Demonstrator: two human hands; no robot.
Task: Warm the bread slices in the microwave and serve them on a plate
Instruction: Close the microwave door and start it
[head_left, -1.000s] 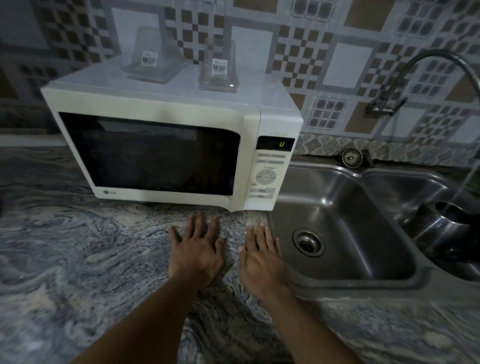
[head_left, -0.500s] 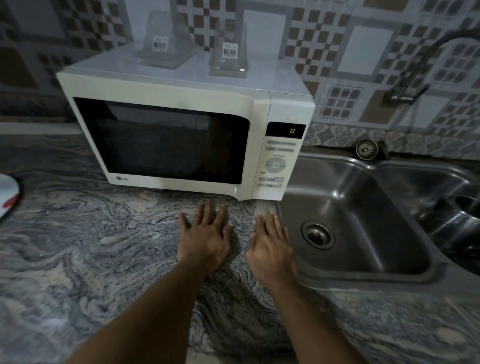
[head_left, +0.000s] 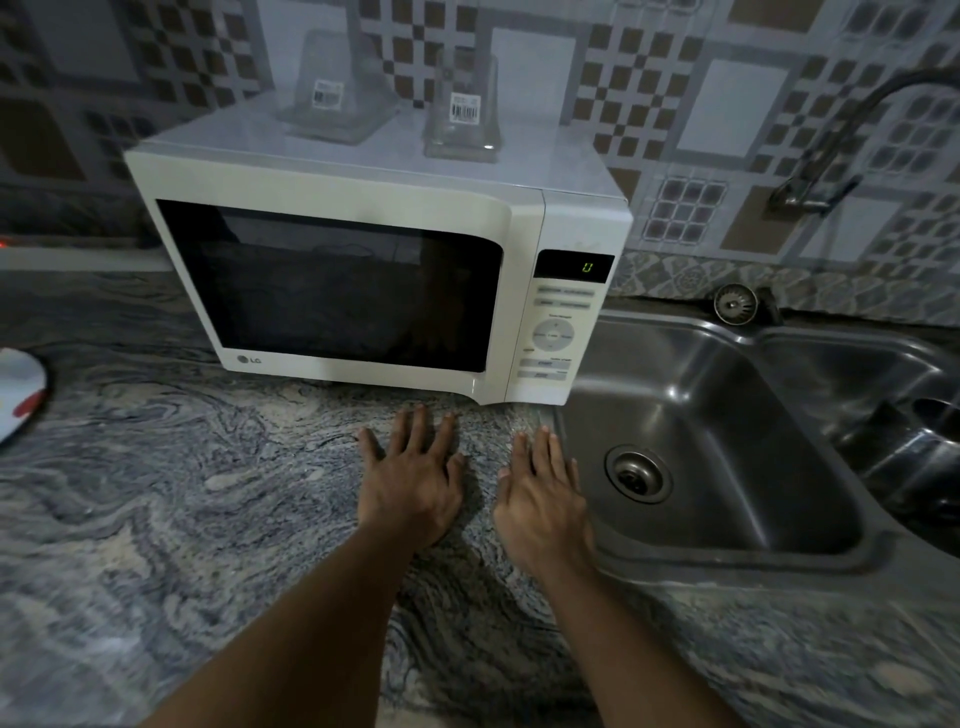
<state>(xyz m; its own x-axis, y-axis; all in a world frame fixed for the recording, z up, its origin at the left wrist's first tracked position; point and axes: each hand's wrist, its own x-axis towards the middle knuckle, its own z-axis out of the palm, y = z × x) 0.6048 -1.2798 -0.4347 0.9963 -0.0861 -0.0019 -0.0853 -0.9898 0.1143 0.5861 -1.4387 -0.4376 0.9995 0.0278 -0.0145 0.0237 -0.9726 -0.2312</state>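
A white microwave stands on the marble counter with its dark door closed and a green digit lit on its display. My left hand and my right hand lie flat on the counter just in front of it, fingers straight, palms down, holding nothing. The edge of a white plate with a red mark shows at the far left of the counter. No bread is visible; the dark door glass hides the microwave's inside.
Two clear glass containers with barcode labels stand on top of the microwave. A steel sink lies right of my right hand, with a drain, a tap and a steel pot at the right edge.
The view has shifted left, bringing the plate's edge into sight at the far left. Both hands stay flat on the counter in the same spot.
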